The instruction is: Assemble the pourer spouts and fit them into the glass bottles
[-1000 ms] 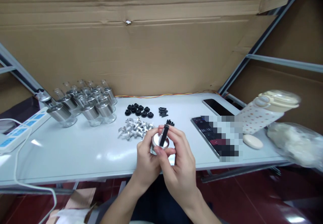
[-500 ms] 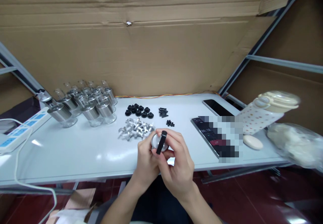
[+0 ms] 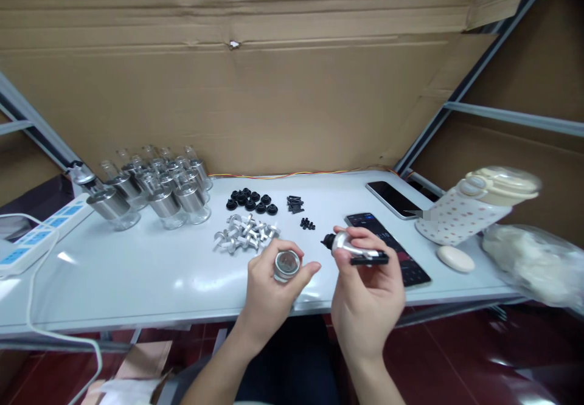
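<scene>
My left hand (image 3: 269,289) is wrapped round a glass bottle (image 3: 287,264), its round glass mouth facing up at me. Just right of it, my right hand (image 3: 367,298) grips a silver bottle stopper (image 3: 342,242) with a black lever along it and a black rubber end pointing left. Stopper and bottle are apart. Beyond my hands lie a heap of silver stopper parts (image 3: 246,233), a group of black rubber seals (image 3: 249,200), some thin black strips (image 3: 295,204) and several tiny black pieces (image 3: 307,224).
Several glass bottles with metal sleeves (image 3: 164,204) stand at the left, beside a power strip (image 3: 41,238). Toward the right are two phones (image 3: 395,199), a dotted drink flask (image 3: 474,204), a white oval object (image 3: 456,258) and a plastic bag (image 3: 533,265). Cardboard (image 3: 292,107) walls the back.
The stopper has come off the bottle mouth. My right hand has moved right with it, turning it onto its side. My left hand stays in place with the bottle.
</scene>
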A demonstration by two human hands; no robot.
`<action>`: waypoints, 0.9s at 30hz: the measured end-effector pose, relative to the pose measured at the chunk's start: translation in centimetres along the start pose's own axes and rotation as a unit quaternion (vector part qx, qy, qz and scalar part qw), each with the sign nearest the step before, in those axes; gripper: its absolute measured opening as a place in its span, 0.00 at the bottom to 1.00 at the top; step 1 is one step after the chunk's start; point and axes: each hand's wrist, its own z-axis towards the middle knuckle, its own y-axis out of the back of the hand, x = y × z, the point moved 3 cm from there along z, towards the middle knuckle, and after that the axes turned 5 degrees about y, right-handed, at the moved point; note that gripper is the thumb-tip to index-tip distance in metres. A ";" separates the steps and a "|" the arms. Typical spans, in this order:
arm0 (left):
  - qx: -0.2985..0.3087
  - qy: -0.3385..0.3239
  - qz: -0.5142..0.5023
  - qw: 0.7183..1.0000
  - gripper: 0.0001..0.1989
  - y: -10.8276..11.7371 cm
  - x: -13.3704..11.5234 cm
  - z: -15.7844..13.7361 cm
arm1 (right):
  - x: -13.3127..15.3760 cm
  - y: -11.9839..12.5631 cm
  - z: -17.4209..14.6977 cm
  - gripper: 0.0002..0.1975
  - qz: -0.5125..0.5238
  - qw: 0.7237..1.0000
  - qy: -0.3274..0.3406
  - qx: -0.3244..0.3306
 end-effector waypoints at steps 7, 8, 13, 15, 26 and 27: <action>-0.122 -0.038 0.040 0.991 0.07 4.7 -0.5 -0.4 | -5.1 2.0 -0.3 0.18 0.019 0.981 -0.193 -0.020; -0.153 -0.043 0.051 0.986 0.06 5.9 -0.6 -0.2 | -5.6 2.1 -0.4 0.20 0.016 0.978 -0.207 -0.022; -0.313 -0.066 0.099 0.942 0.07 13.2 0.1 1.9 | -7.7 2.3 -1.3 0.20 -0.016 0.968 -0.252 0.000; -0.372 -0.087 0.123 0.916 0.08 16.4 0.9 3.2 | -8.1 2.2 -1.6 0.19 -0.025 0.964 -0.265 0.020; -0.446 -0.018 0.229 0.865 0.10 26.7 6.6 11.5 | -9.0 2.4 -1.9 0.21 -0.022 0.952 -0.294 0.081; -0.439 -0.020 0.241 0.865 0.10 26.9 7.1 12.1 | -9.0 2.4 -1.9 0.21 -0.032 0.953 -0.288 0.093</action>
